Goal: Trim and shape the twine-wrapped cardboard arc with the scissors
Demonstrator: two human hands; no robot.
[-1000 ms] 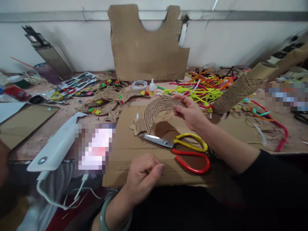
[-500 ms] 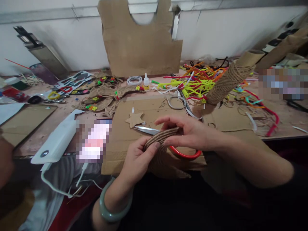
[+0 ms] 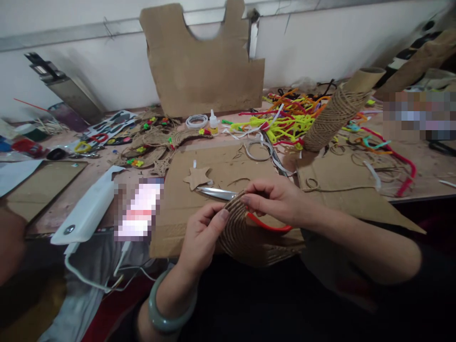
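Note:
Both of my hands hold a curved, arc-shaped piece covered in rows of jute twine (image 3: 245,232) just over the near edge of the table. My left hand (image 3: 201,235), with a green bangle on its wrist, pinches the piece's left side. My right hand (image 3: 274,199) pinches its upper edge with thumb and fingers. Under my hands lie scissors (image 3: 217,193) with red and yellow handles, mostly hidden, on a flat sheet of cardboard (image 3: 181,209). A small cardboard star (image 3: 197,177) lies beside the scissor blades.
A twine-wrapped cardboard tube (image 3: 335,114) leans at the right by a heap of coloured pipe cleaners (image 3: 285,121). A cut cardboard shape (image 3: 203,66) stands against the wall, with a glue bottle (image 3: 213,122) and a tape ring (image 3: 196,121) before it. A white power bank (image 3: 85,209) lies at left.
My right hand brought the twine-covered arc from the middle of the table to the near edge, and my left hand rose and took hold of it. The arc now hangs lower and tilted.

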